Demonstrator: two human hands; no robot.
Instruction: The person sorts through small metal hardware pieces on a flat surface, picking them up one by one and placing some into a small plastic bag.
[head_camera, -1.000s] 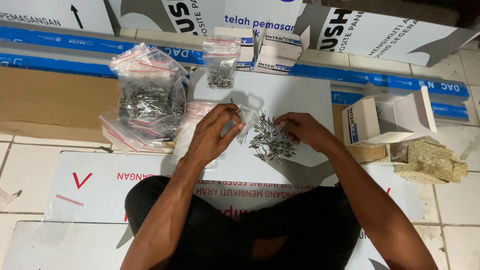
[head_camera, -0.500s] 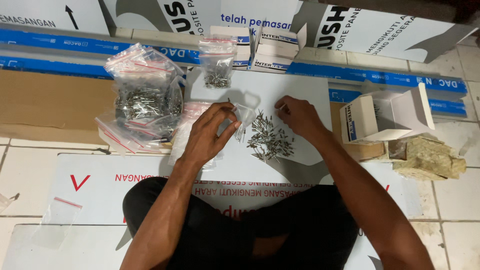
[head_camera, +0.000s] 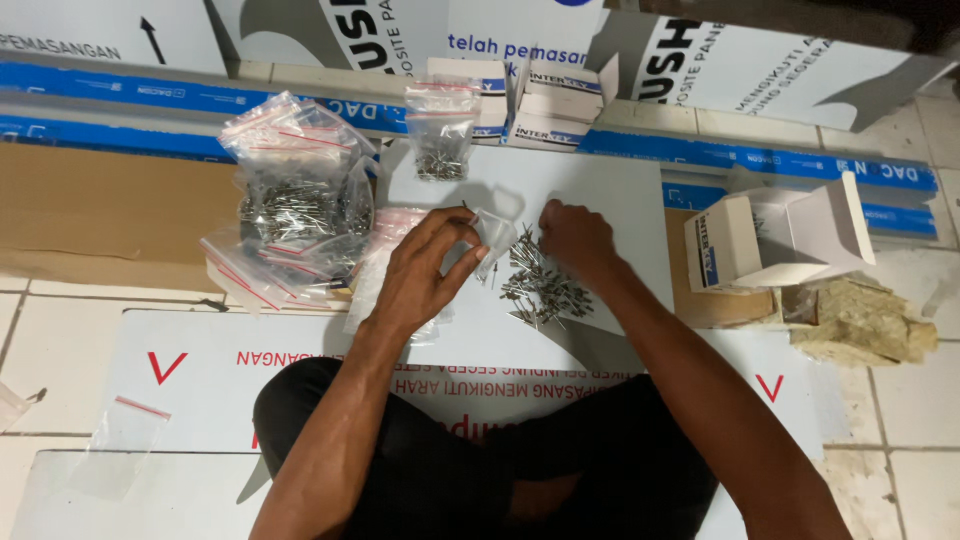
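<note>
My left hand (head_camera: 425, 268) holds a small clear zip bag (head_camera: 494, 238) by its mouth, above a white panel (head_camera: 600, 195). My right hand (head_camera: 573, 238) is curled with pinched fingers just right of the bag's mouth; small metal pieces seem to be between its fingertips, but I cannot see them clearly. A loose pile of small metal rivets (head_camera: 540, 282) lies on the panel right below both hands.
A heap of filled zip bags (head_camera: 295, 200) lies to the left, one more bag (head_camera: 440, 128) stands behind. White cardboard boxes (head_camera: 555, 95) sit at the back, an open box (head_camera: 775, 235) at the right. An empty zip bag (head_camera: 120, 435) lies on the floor tiles.
My right hand left the rivet pile and moved up and to the left, close to the bag's mouth. The left hand kept the bag almost still.
</note>
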